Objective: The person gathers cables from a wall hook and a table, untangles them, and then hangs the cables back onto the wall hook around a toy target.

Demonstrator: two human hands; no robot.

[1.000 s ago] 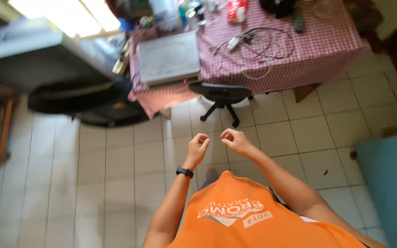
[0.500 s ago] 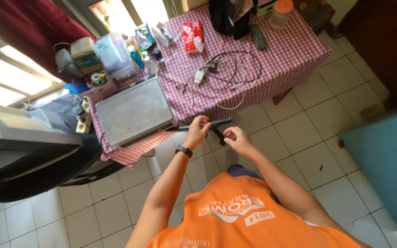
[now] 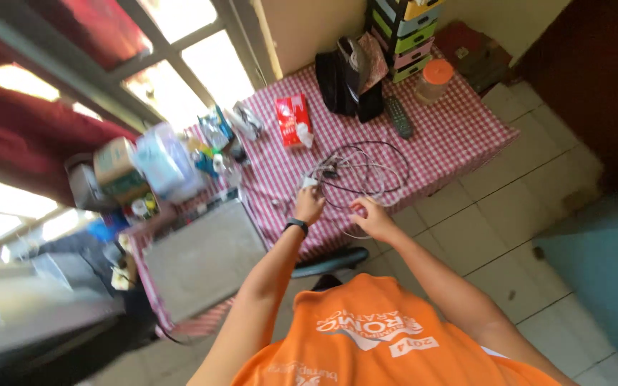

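Observation:
My left hand [image 3: 310, 206], with a black watch on its wrist, reaches over the front edge of a table with a red-checked cloth [image 3: 459, 136]. Its curled fingers end right at a small white charger plug [image 3: 307, 183]; whether they grip it is unclear. My right hand [image 3: 372, 216] lies beside it at the table's edge, fingers spread against the near loops of a tangle of black and white cables [image 3: 363, 171]. My orange shirt fills the bottom of the view.
On the table are a grey closed laptop [image 3: 202, 250], a red packet [image 3: 292, 118], a black bag [image 3: 352, 82], a remote [image 3: 398, 118], an orange-lidded jar [image 3: 434, 78] and stacked coloured drawers [image 3: 402, 28]. A black chair [image 3: 330, 261] stands under the edge. Bottles and boxes [image 3: 159, 164] crowd the window side.
The view has swung up from the tiled floor to the table. Both my hands have moved forward from above the chair to the cables at the table's edge.

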